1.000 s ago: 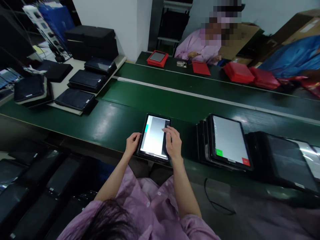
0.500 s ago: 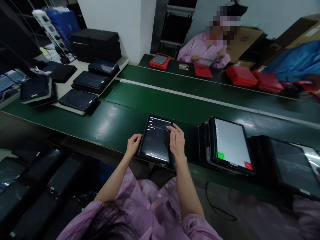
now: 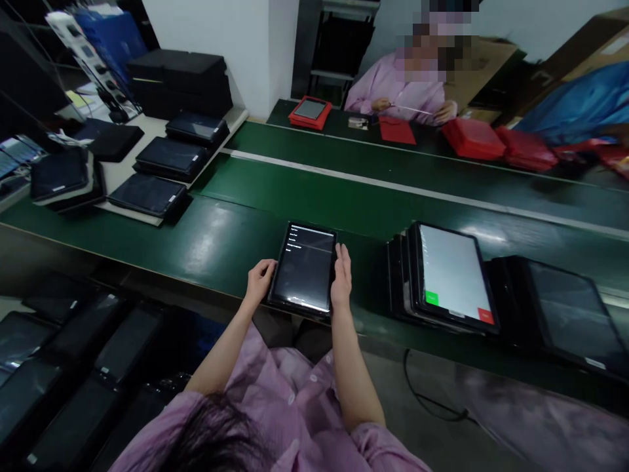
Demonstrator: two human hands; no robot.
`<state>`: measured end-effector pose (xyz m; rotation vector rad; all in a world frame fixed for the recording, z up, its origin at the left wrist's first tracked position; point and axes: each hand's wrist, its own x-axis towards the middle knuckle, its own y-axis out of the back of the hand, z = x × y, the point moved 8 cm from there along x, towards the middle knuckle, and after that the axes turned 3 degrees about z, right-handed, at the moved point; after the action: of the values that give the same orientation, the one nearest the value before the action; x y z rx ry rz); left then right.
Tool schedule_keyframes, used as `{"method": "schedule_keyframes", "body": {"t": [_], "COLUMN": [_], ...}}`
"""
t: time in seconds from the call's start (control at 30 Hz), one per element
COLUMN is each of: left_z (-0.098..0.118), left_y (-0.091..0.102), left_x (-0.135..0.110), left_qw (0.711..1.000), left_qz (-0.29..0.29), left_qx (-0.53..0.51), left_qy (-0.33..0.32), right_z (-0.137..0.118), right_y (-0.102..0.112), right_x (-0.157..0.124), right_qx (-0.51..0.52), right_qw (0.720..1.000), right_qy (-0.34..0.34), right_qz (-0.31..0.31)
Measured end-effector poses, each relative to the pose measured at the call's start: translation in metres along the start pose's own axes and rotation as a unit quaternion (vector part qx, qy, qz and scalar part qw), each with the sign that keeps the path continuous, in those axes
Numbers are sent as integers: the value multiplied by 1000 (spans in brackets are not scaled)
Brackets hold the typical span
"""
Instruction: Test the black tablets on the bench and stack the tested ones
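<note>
The tablet (image 3: 303,270) lies flat on the green tabletop (image 3: 216,242), near its front edge, with menu lines on its dark screen. The left hand (image 3: 259,278) has its fingers grasping the tablet's left edge. The right hand (image 3: 341,280) rests against the right edge, fingers straight and released.

A near-black screen with a few pale text lines is being displayed on the black-framed tablet (image 3: 303,269). Glossy dark green is being shown by the conveyor belt (image 3: 216,239), which is being crossed by a white stripe (image 3: 393,186). A pale grey screen with one green and one red square is being displayed on the neighbouring tablet (image 3: 452,275). Red is being shown by the cases (image 3: 472,139), lilac-pink by the shirt (image 3: 295,406).
</note>
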<state>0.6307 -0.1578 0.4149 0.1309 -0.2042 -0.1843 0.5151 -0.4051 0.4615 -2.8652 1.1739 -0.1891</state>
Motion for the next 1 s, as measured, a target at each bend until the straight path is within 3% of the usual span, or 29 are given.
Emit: {"method": "schedule_keyframes", "body": {"t": [0.53, 0.77, 0.9, 1.0], "left_z": [8, 7, 5, 3], "left_y": [1, 1, 1, 1], "left_x": [-1, -1, -1, 0], "left_qw": [1000, 1000, 1000, 1000], "left_qz": [6, 3, 4, 5], "left_qx": [-5, -4, -5, -1], "left_qy": [7, 7, 7, 7], "right_z": [-1, 0, -8, -27], "right_y": [1, -2, 0, 3], "right_x": [1, 4, 8, 10], "right_qx": [-24, -11, -54, -114], "right_qw": [1000, 999, 997, 991], "right_qy": [14, 20, 18, 70], "right_qz": [-2, -39, -47, -24]}}
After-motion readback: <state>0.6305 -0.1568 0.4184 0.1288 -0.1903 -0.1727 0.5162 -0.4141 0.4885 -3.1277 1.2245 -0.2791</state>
